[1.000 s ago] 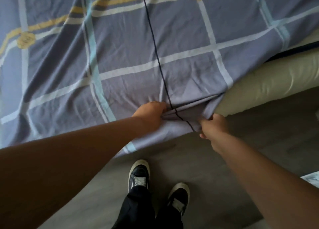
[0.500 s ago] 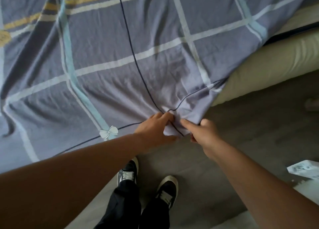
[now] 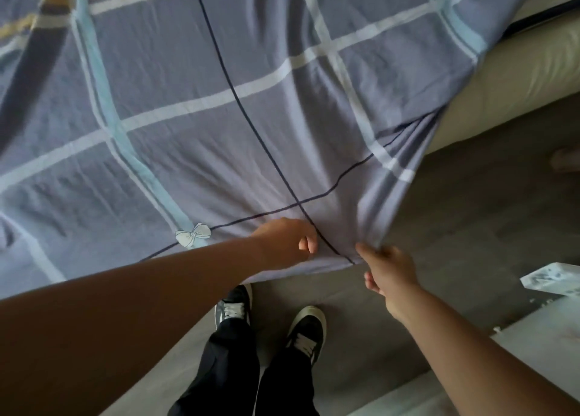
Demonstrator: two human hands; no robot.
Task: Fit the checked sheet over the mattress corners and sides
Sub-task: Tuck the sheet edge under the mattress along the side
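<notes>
The checked sheet (image 3: 201,139), grey-blue with white, teal, yellow and thin dark lines and a small white bow print, lies spread over the bed and hangs over its near edge. The beige mattress (image 3: 508,80) shows bare at the right, where the sheet's edge runs diagonally across it. My left hand (image 3: 287,243) rests on the sheet's hanging hem with its fingers curled into the cloth. My right hand (image 3: 387,271) pinches the hem's corner just to the right, thumb up against the fabric. The mattress corner under the sheet is hidden.
Grey floor (image 3: 470,227) runs along the bed's side. My two dark shoes (image 3: 270,318) stand close to the bed below my hands. A white piece of furniture (image 3: 533,346) with paper on it sits at the lower right.
The bunched hem has been pulled down and toward me, so more sheet now hangs over the near edge. Both hands moved lower, and the left hand's grip loosened.
</notes>
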